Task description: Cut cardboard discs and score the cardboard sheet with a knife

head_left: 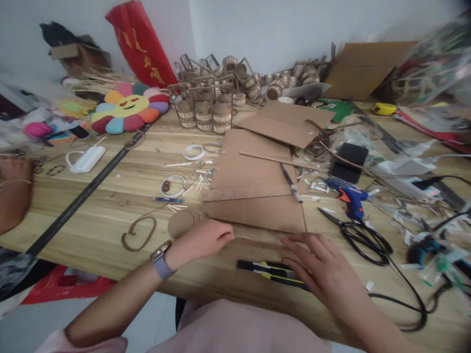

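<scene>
My left hand [204, 240] is closed just below the cardboard sheet, its fingers curled at the end of a thin brown strip [257, 243]; what they pinch is too small to make out. My right hand [318, 262] has its fingers apart and lies over the strip's right end and a black and yellow cutter [272, 270]. Beyond both hands lies the brown cardboard [253, 171] with a black pen [290, 182] on it. Round cardboard discs [181, 223] are beside my left wrist.
Black scissors [362, 240] and a blue glue gun [349, 196] lie on the right among scraps. A curled brown strip [139, 235] is at the left. Small lantern-like baskets [204, 115] stand at the back. Another person's hand [14, 169] rests at the far left.
</scene>
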